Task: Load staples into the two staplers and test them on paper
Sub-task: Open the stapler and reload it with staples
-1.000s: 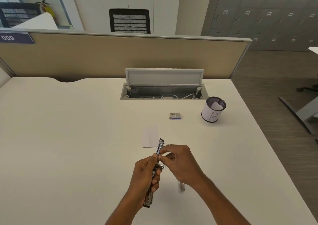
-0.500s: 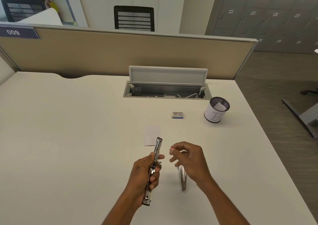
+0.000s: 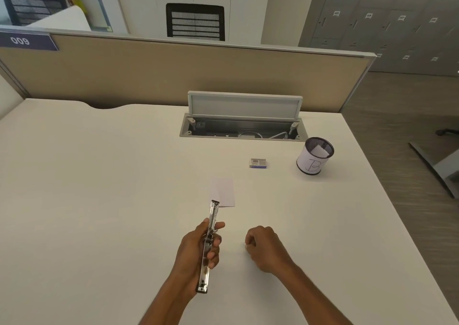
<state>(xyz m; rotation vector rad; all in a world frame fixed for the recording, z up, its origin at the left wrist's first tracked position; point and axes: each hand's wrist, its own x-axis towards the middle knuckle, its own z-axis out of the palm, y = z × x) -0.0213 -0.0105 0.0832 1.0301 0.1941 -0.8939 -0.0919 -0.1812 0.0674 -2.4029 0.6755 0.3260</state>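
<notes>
My left hand [image 3: 195, 252] grips a chrome stapler [image 3: 214, 213] around its middle. The stapler is swung out flat into one long strip that points away from me. Its far tip reaches the near edge of a small white paper slip [image 3: 222, 191] lying on the desk. My right hand [image 3: 267, 249] rests on the desk to the right with its fingers curled in. It covers the spot where the second stapler lay, and that stapler is hidden. A small staple box [image 3: 258, 163] sits beyond the paper.
A mesh pen cup [image 3: 313, 160] with a paper label stands at the far right. An open cable tray [image 3: 243, 129] with its lid raised sits at the back, before a beige partition [image 3: 173, 76]. The desk's right edge [image 3: 397, 213] drops to the floor.
My right hand let go of the held stapler, moved right and came down over the second stapler on the desk. My left hand kept its stapler.
</notes>
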